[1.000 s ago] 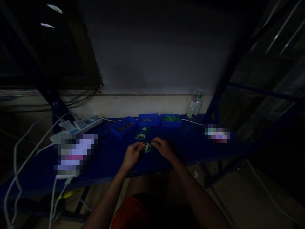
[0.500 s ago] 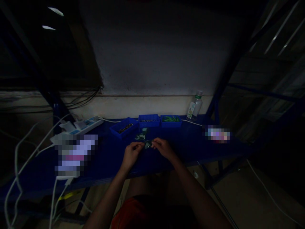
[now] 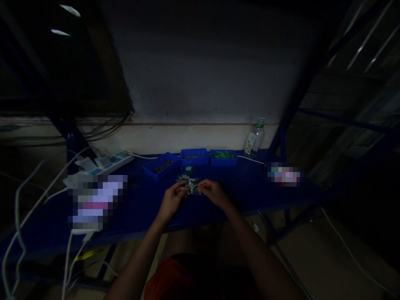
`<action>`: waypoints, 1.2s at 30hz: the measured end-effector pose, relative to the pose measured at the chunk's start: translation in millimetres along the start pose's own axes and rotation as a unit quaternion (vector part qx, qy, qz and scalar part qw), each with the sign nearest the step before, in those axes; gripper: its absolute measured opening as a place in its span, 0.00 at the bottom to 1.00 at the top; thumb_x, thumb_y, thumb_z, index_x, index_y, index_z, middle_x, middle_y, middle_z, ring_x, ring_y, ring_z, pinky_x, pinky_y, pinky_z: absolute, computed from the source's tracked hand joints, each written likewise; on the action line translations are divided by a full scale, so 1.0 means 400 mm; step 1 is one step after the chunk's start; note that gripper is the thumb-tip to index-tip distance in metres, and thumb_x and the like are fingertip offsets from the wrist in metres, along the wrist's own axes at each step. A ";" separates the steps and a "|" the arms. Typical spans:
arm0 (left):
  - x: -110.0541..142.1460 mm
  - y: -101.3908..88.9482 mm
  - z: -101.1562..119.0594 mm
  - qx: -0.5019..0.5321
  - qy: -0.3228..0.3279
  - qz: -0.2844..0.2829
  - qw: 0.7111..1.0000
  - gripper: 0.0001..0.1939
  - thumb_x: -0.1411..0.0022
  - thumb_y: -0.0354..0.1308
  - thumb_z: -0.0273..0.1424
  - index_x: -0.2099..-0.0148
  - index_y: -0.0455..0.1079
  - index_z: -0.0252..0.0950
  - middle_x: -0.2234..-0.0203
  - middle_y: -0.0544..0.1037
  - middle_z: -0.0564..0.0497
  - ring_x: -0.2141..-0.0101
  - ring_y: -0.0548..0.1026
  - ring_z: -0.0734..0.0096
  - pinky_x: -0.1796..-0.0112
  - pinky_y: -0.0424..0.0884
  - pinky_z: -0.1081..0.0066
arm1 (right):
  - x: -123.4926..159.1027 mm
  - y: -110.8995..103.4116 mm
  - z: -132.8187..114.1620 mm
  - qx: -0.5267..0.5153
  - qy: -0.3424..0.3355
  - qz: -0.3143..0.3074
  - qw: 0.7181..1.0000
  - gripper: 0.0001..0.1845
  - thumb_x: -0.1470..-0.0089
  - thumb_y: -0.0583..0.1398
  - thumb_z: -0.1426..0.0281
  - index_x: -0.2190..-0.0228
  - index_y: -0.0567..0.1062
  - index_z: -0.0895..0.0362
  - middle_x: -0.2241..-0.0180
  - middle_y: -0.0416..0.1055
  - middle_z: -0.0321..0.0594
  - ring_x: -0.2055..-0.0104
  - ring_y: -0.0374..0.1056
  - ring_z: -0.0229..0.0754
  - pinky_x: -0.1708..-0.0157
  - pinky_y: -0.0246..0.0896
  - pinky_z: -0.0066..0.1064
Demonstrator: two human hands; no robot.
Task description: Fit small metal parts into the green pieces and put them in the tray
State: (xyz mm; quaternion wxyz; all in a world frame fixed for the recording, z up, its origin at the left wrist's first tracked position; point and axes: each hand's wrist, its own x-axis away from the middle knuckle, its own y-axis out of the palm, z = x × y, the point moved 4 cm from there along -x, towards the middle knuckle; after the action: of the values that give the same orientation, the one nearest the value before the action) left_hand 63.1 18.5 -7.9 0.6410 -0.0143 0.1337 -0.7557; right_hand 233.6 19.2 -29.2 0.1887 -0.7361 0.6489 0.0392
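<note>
Fingers (image 3: 182, 190) of left hand (image 3: 171, 201) and right hand (image 3: 216, 194), nearly closed, pinch one small clear bag (image 3: 193, 186) between them over one blue table (image 3: 246, 189). Beyond lies at least one more bag (image 3: 188, 170), then three blue trays (image 3: 195, 161) and one plastic bottle (image 3: 254, 143).

Open blue tabletop (image 3: 243, 185) stretches to the right of the worker's right hand (image 3: 216, 193), a low path that runs as far as a blurred-out object (image 3: 285, 175) near the far end, while another bare patch separates the left hand (image 3: 170, 202) from a larger blurred-out object (image 3: 101, 202). Straight ahead, small packets (image 3: 188, 170) and 3 blue trays (image 3: 195, 162) block the way to the wall (image 3: 203, 91), with a standing bottle (image 3: 254, 140) at back right and a power strip (image 3: 114, 166) crowding back left.
</note>
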 end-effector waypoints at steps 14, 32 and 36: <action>0.038 0.030 0.055 -0.070 0.091 -0.047 0.992 0.14 0.46 0.53 0.38 0.64 0.72 0.34 0.68 0.76 0.49 0.65 0.72 0.66 0.62 0.65 0.71 | 0.022 0.015 -0.037 0.033 -0.008 -0.056 0.998 0.17 0.52 0.57 0.60 0.62 0.72 0.57 0.69 0.72 0.38 0.68 0.67 0.39 0.68 0.59 0.28; 0.018 0.012 0.009 -0.031 0.041 -0.011 0.999 0.15 0.48 0.55 0.38 0.63 0.70 0.32 0.75 0.73 0.52 0.75 0.69 0.75 0.74 0.63 0.77 | 0.004 0.001 -0.019 0.056 -0.051 -0.009 0.997 0.12 0.51 0.55 0.65 0.67 0.74 0.58 0.70 0.69 0.37 0.68 0.63 0.36 0.67 0.56 0.26; 0.015 0.000 0.003 -0.058 0.062 0.036 0.996 0.15 0.50 0.57 0.39 0.66 0.71 0.32 0.75 0.73 0.51 0.74 0.68 0.74 0.74 0.62 0.77 | 0.006 -0.004 -0.023 0.082 -0.053 0.005 0.995 0.13 0.51 0.56 0.65 0.66 0.75 0.57 0.69 0.70 0.38 0.67 0.64 0.36 0.65 0.56 0.27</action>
State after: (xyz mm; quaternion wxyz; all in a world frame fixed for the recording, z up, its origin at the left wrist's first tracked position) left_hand 62.2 12.5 -7.8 0.6562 -0.0003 0.2172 -0.7227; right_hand 234.0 14.2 -21.0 0.2826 -0.7117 0.6426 0.0260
